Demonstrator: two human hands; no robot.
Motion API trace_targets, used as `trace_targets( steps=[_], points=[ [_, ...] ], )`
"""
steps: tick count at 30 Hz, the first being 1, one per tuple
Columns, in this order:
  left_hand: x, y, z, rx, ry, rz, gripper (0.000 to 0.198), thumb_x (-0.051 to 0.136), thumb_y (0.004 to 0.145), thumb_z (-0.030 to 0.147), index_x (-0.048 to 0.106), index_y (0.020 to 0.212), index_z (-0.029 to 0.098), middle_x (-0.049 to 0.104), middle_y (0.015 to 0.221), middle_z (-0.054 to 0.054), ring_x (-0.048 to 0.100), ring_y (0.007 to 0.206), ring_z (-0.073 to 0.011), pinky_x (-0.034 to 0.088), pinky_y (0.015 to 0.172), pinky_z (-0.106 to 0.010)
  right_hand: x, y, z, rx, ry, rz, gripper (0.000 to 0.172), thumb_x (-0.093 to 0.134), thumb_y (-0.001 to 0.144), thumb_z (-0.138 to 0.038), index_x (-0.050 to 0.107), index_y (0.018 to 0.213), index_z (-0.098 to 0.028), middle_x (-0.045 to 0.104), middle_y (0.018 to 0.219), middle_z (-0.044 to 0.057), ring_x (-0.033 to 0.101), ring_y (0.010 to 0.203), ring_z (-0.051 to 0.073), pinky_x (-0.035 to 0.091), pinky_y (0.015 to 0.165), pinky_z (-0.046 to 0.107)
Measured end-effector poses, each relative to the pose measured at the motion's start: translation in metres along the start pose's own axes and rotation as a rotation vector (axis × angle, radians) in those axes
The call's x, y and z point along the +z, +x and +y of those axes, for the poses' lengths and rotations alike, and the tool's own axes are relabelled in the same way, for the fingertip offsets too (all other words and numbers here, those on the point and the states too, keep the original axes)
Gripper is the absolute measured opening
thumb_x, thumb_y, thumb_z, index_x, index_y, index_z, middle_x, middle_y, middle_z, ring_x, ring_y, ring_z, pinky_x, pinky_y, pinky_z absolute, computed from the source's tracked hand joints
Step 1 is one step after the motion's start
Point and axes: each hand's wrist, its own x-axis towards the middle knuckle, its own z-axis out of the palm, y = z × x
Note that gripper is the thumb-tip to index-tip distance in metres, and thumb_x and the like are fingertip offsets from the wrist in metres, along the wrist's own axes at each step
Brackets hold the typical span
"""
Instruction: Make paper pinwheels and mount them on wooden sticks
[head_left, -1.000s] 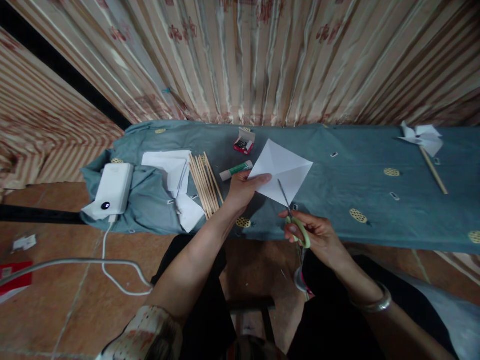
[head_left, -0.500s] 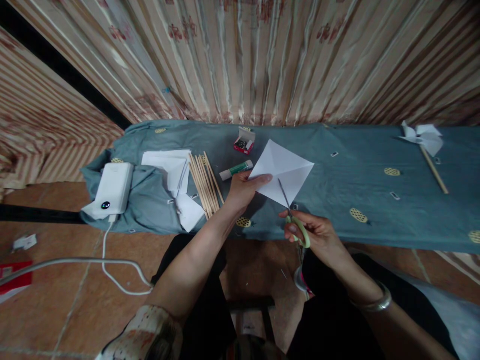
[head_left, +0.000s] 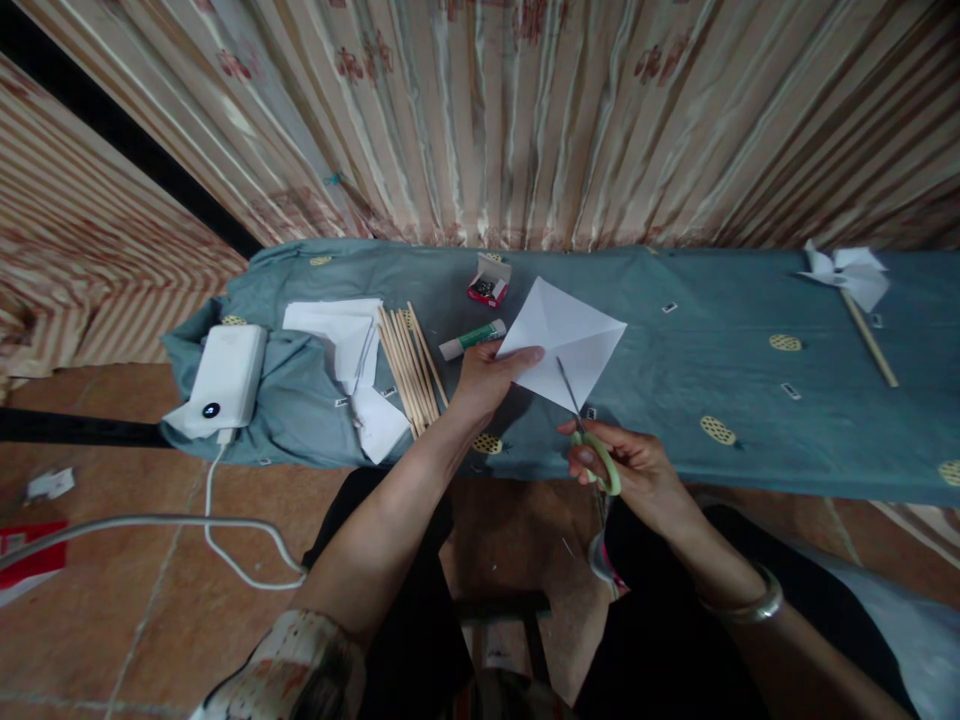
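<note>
My left hand (head_left: 487, 378) pinches the left corner of a square sheet of white paper (head_left: 574, 325), thumb on top. Crease lines cross the sheet, which is held over the cloth-covered table. In my right hand (head_left: 630, 465) is a pair of scissors (head_left: 602, 468) with pale green handles, the fingers in the loops. The blades lie at the paper's lower corner, pointing toward its middle. A glue stick (head_left: 474, 340) with a green label is just beyond my left hand.
Wooden sticks (head_left: 411, 365) and white paper pieces (head_left: 337, 330) lie left of my left hand. A small open red box (head_left: 489, 282) of dark bits sits behind. Further left is a white power bank (head_left: 229, 378) with a cable. A paper pinwheel (head_left: 851, 275) on a stick lies far right.
Almost nothing differs. The paper's right corner has shifted very slightly to the left and up; both hands and the scissors hold their places.
</note>
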Motion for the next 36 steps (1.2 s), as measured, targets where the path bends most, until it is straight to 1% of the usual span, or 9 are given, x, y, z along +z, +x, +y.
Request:
trace_targets(
  steps=[7, 14, 20, 26, 30, 33, 36],
  points=[
    [0.001, -0.001, 0.000, -0.003, -0.043, -0.017, 0.029, 0.088, 0.049, 0.030, 0.074, 0.069, 0.015, 0.071, 0.067, -0.002, 0.059, 0.058, -0.0127, 0.045, 0.061, -0.027, -0.001, 0.000, 0.000, 0.017, -0.004, -0.008, 0.039, 0.080, 0.069, -0.053, 0.076, 0.093, -0.022, 0.061, 0.060, -0.001, 0.057, 0.051, 0.011, 0.051, 0.051, 0.025],
    [0.001, 0.000, -0.001, -0.003, -0.011, -0.001, 0.025, 0.086, 0.052, 0.029, 0.074, 0.070, 0.015, 0.072, 0.069, -0.002, 0.060, 0.061, -0.0143, 0.047, 0.063, -0.029, 0.001, 0.000, -0.002, 0.000, -0.020, 0.014, 0.044, 0.080, 0.067, -0.056, 0.075, 0.093, -0.021, 0.061, 0.058, -0.001, 0.056, 0.049, 0.011, 0.050, 0.048, 0.025],
    [0.001, 0.000, -0.001, -0.001, -0.013, 0.000, 0.025, 0.086, 0.052, 0.030, 0.073, 0.068, 0.016, 0.071, 0.067, -0.002, 0.060, 0.060, -0.0144, 0.048, 0.064, -0.029, 0.002, 0.000, -0.003, -0.028, -0.035, 0.018, 0.041, 0.078, 0.069, -0.056, 0.075, 0.089, -0.021, 0.061, 0.057, -0.002, 0.055, 0.048, 0.010, 0.051, 0.047, 0.024],
    [-0.001, 0.002, -0.004, -0.011, 0.012, 0.013, 0.027, 0.087, 0.051, 0.031, 0.074, 0.069, 0.015, 0.071, 0.066, -0.003, 0.061, 0.060, -0.0150, 0.046, 0.060, -0.028, 0.001, -0.001, 0.000, -0.026, -0.047, 0.018, 0.042, 0.077, 0.071, -0.057, 0.075, 0.092, -0.020, 0.061, 0.058, -0.001, 0.056, 0.049, 0.011, 0.050, 0.048, 0.025],
    [0.000, 0.002, -0.004, -0.002, -0.004, 0.004, 0.027, 0.088, 0.051, 0.030, 0.074, 0.068, 0.015, 0.070, 0.065, -0.002, 0.058, 0.056, -0.0129, 0.044, 0.057, -0.027, 0.000, -0.001, 0.000, -0.013, -0.033, -0.019, 0.044, 0.076, 0.072, -0.057, 0.073, 0.096, -0.020, 0.063, 0.061, 0.000, 0.057, 0.052, 0.011, 0.050, 0.050, 0.024],
    [-0.002, 0.003, -0.001, 0.007, -0.015, 0.014, 0.029, 0.088, 0.049, 0.031, 0.073, 0.068, 0.015, 0.071, 0.066, -0.002, 0.058, 0.057, -0.0129, 0.045, 0.058, -0.027, -0.003, -0.003, 0.000, 0.006, -0.040, -0.086, 0.046, 0.073, 0.075, -0.059, 0.072, 0.100, -0.020, 0.067, 0.068, 0.001, 0.059, 0.056, 0.011, 0.051, 0.052, 0.024],
    [-0.007, 0.006, 0.004, 0.026, -0.016, 0.034, 0.031, 0.088, 0.048, 0.032, 0.073, 0.068, 0.015, 0.071, 0.068, -0.003, 0.060, 0.060, -0.0138, 0.047, 0.061, -0.028, -0.010, -0.006, 0.000, 0.049, -0.072, -0.158, 0.045, 0.072, 0.076, -0.058, 0.071, 0.099, -0.020, 0.068, 0.070, 0.002, 0.059, 0.059, 0.011, 0.051, 0.054, 0.023]
  ],
)
